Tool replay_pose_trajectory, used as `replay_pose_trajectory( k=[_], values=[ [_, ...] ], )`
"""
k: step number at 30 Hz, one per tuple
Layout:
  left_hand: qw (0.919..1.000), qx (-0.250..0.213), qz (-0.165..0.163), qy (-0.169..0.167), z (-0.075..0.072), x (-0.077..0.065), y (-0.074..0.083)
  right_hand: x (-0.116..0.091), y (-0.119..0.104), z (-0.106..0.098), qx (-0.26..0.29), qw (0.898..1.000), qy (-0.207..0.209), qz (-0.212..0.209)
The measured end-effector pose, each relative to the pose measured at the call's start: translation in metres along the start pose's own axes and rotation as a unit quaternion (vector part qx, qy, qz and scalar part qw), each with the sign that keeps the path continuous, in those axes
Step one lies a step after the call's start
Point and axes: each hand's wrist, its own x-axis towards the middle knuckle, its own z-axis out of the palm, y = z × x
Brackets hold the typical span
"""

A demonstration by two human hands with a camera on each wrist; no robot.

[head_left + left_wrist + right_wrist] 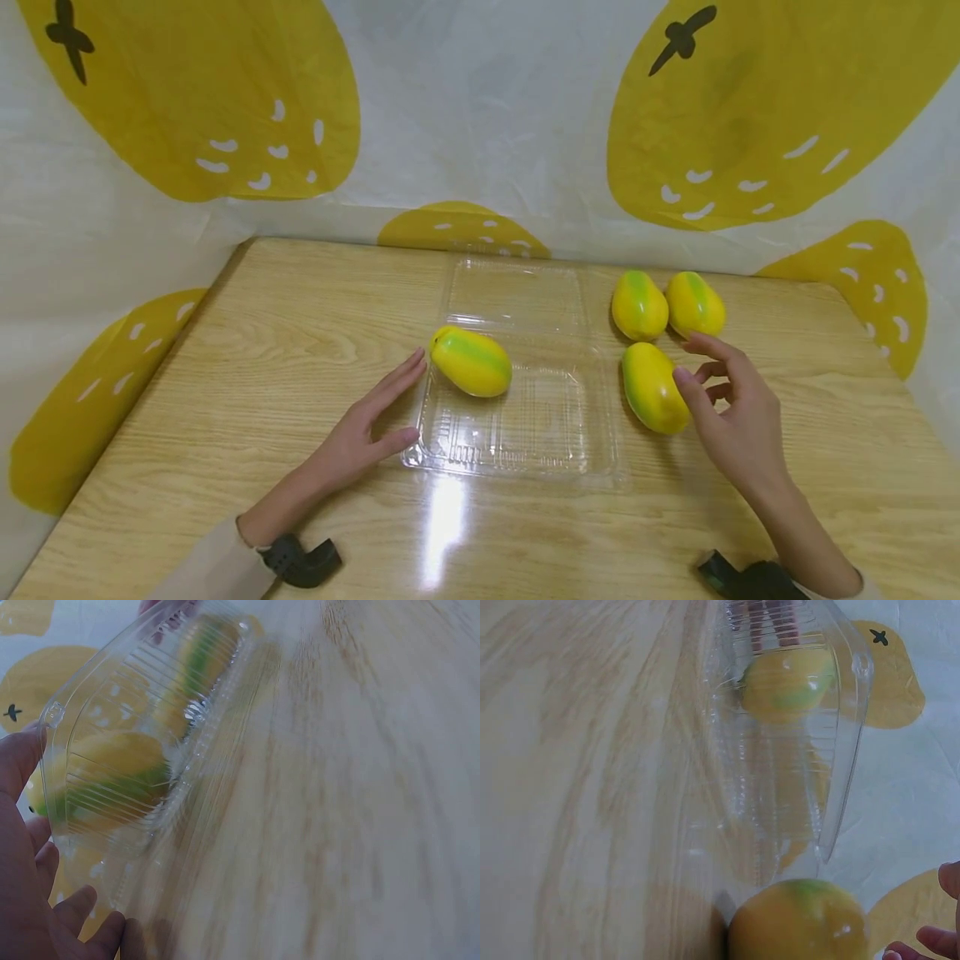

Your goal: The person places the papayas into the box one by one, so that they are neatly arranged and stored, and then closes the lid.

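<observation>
A clear plastic clamshell box [525,458] lies with its lid [517,292] folded back on the wooden table. In its tray, toward the left, sits a yellow fruit with a green stripe, papaya-shaped [472,362]. My left hand [360,433] is at the box's left edge, fingers extended and thumb near the front corner. On the right, my right hand [738,417] hovers by a similar fruit [654,389], its fingers bent loosely. In the right wrist view those fingers [937,941] stand apart from the nearest fruit [799,922].
Two more such fruits, one [639,305] beside the other [696,304], stand near the table's back edge, right of the lid. A white cloth with yellow print [480,108] hangs behind the table [300,333]. Black wrist devices [300,562] are on both forearms.
</observation>
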Motion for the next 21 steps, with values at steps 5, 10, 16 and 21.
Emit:
replay_pose_trajectory(
  k=[5, 10, 16, 21],
  values=[
    [1.0, 0.0, -0.005, -0.002, 0.002, 0.0, 0.001, -0.004, 0.009, -0.002, -0.011, 1.0, -0.013, 0.01],
    [1.0, -0.003, -0.005, 0.001, 0.003, -0.001, 0.002, -0.005, 0.019, -0.003, -0.016, 0.999, -0.031, 0.017],
    [0.9999, -0.008, -0.008, 0.002, 0.001, -0.001, 0.001, -0.005, 0.027, -0.002, -0.018, 0.998, -0.045, 0.033],
    [0.9999, -0.009, -0.007, 0.002, 0.0, 0.001, 0.001, -0.005, 0.032, -0.003, -0.022, 0.998, -0.048, 0.037]
  ],
)
